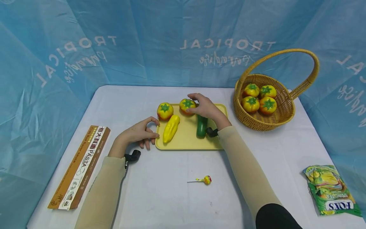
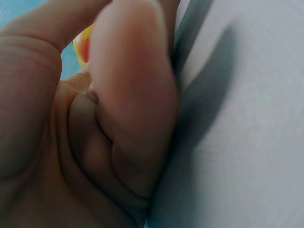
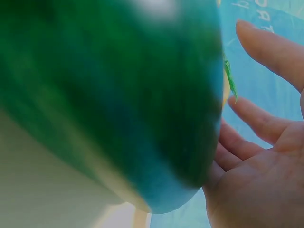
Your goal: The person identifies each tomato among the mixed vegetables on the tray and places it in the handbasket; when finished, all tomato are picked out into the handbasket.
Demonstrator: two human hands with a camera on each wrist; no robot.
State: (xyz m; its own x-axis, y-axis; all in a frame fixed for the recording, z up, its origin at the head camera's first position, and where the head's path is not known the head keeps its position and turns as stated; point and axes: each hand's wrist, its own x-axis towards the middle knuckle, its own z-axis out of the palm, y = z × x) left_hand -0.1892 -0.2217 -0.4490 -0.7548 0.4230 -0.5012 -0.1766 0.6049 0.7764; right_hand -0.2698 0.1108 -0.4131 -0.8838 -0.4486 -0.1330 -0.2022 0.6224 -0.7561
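A pale yellow tray [image 1: 188, 144] lies on the table. My right hand [image 1: 206, 106] is over its far side, thumb and finger on either side of a yellow-orange tomato-like fruit [image 1: 185, 106]; its fingers look spread in the right wrist view. Beneath that hand lies a cucumber [image 1: 201, 127], whose dark green end fills much of the right wrist view. My left hand [image 1: 138, 132] rests at the tray's left edge, fingertips apart and loosely bent. Close by are a long yellow vegetable [image 1: 171, 128] on the tray and a second tomato-like fruit [image 1: 165, 111] at the tray's far left corner.
A wicker basket [image 1: 264, 125] with several similar fruits stands at the back right. To the left lies a long brown pasta box [image 1: 80, 168]. A lollipop [image 1: 207, 180] lies in front of the tray, and a green Fox's bag [image 1: 331, 190] at the right.
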